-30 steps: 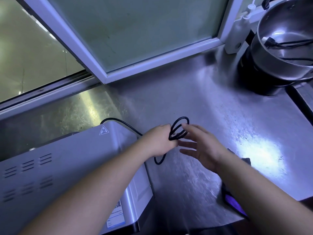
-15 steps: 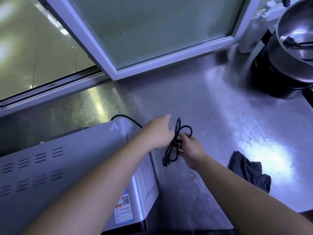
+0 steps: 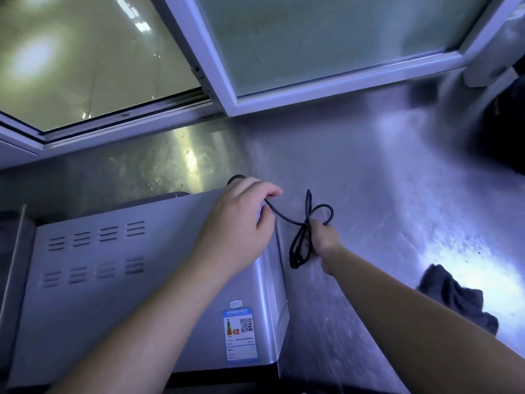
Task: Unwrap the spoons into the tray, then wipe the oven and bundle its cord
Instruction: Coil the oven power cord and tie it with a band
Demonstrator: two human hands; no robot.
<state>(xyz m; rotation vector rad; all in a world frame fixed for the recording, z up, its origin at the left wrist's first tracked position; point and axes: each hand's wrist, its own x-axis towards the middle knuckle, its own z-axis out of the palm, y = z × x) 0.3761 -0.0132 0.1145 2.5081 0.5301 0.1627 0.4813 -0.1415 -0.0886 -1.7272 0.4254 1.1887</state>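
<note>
Fingers of the right hand [image 3: 324, 240] now clamp the cord [image 3: 301, 240] loops while the left hand [image 3: 241, 223] pinches its lead, newly pulled taut, so bundling nears completion.

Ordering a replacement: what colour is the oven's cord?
Black cord, clearest in the head view.

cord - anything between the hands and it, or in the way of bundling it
Nothing visible. Both hands are already on the cord: the left hand pinches the strand coming from behind the oven, and the right hand grips the looped bundle at its crossing. The dark cloth lies apart, to the right.
</note>
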